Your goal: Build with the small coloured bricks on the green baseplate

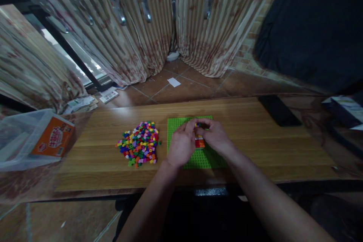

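A green studded baseplate (200,160) lies on the wooden board, partly covered by both hands. On its middle sits a small block of red, orange and white toy bricks (199,143). My left hand (182,143) is closed, its fingertips meeting those of my right hand (214,135) above the far part of that block. Between the fingertips a few small toy bricks (197,124), dark and yellow, show in part. My right hand is closed around them from the other side. Fingers hide how these bricks join the rest.
A heap of loose multicoloured toy bricks (140,143) lies left of the baseplate on the wooden board (93,159). Toward the far right rests a black phone (279,110). A clear plastic box (25,140) with an orange label stands at the left end. Striped curtains (141,41) hang beyond.
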A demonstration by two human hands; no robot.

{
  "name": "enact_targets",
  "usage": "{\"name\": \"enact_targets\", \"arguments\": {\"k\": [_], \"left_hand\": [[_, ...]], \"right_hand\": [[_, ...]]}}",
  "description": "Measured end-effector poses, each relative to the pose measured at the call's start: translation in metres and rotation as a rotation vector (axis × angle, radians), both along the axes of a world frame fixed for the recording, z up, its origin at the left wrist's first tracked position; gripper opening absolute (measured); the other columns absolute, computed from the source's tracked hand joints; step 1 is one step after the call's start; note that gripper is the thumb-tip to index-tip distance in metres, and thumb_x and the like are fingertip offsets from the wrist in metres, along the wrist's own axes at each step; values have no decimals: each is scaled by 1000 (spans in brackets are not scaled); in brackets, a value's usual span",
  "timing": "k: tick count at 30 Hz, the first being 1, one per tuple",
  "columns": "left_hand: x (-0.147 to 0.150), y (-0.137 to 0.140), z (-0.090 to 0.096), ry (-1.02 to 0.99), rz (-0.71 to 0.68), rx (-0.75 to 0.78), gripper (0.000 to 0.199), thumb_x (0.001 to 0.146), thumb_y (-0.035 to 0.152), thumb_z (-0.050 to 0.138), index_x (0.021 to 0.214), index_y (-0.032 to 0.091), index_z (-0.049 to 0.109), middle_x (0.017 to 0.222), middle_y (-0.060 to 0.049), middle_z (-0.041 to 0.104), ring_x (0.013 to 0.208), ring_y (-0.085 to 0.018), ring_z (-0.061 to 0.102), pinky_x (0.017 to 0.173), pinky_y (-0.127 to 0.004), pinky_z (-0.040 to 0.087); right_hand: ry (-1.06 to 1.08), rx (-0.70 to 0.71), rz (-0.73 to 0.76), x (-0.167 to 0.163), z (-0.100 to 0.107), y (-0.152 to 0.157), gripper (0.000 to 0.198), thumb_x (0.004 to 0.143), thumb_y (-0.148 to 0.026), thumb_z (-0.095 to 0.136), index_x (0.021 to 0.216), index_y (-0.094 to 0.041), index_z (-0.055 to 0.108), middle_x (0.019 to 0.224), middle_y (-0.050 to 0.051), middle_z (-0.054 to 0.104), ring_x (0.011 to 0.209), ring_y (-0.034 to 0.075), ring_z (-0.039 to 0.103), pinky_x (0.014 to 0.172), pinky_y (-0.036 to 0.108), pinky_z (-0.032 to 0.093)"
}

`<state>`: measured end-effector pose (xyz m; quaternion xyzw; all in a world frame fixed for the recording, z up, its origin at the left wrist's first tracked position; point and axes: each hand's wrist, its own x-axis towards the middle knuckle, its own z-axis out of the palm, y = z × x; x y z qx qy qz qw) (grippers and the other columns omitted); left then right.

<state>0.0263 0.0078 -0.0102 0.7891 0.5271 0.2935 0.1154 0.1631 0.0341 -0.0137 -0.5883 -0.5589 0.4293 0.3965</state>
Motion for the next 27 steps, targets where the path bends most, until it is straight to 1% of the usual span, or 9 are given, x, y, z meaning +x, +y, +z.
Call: {"name": "enact_targets", "arguments": {"k": [3,6,9,12,16,19,21,24,27], "left_hand": [[0,0,1,-24,-12,-1,40,89,10,45,127,19,48,109,-7,67,99,-17,64,90,-33,53],[-1,0,3,-47,-32,-16,39,89,9,44,127,18,48,113,-8,66,101,-17,64,91,-33,53],[-3,-1,3,-64,-36,-33,40,89,10,44,128,19,47,114,-8,65,103,-17,64,90,-33,53],[-4,-2,2,-84,-50,-27,40,90,12,44,129,21,46,116,-8,65,103,-17,64,91,-33,53],[-5,-4,2,-111,-43,-15,38,90,13,45,127,21,47,116,-6,65,104,-16,63,92,-32,53],[-8,-4,4,-116,15,15,36,89,15,47,125,20,50,112,-6,66,103,-16,63,92,-32,52],[-16,-1,6,-113,88,46,34,88,15,47,122,19,52,107,-6,68,100,-16,63,92,-33,52],[-37,6,8,-63,235,79,32,85,11,48,115,17,58,104,-7,68,98,-18,63,92,-35,50],[-67,14,8,67,361,38,34,78,5,47,105,16,65,101,-8,69,97,-20,62,93,-37,49]], "right_hand": [[-21,20,13,1,-2,1,31,67,-16,63,97,-18,70,94,5,73,84,19,66,82,36,50],[-36,28,5,1,-7,0,28,70,-19,61,97,-19,71,91,4,74,80,18,65,79,35,51],[16,15,22,3,-10,-2,27,71,-22,60,96,-18,71,86,4,73,74,17,65,74,33,51],[71,-4,49,4,-9,-2,26,70,-24,61,94,-19,71,84,3,73,74,17,65,73,32,52],[70,-34,60,6,-8,-1,28,69,-23,62,95,-19,71,81,3,73,73,19,66,72,33,52],[62,-57,51,7,-9,-2,31,70,-26,63,99,-18,70,79,4,73,71,19,66,70,34,53],[59,-76,40,8,-10,-2,33,71,-30,65,101,-17,70,79,4,73,68,19,66,67,33,53],[26,-74,10,9,-11,-3,32,72,-34,66,100,-18,71,80,5,73,68,18,66,64,31,52],[6,-62,-2,11,-13,-3,31,74,-36,65,99,-18,71,82,5,74,70,19,67,64,31,52]]}}
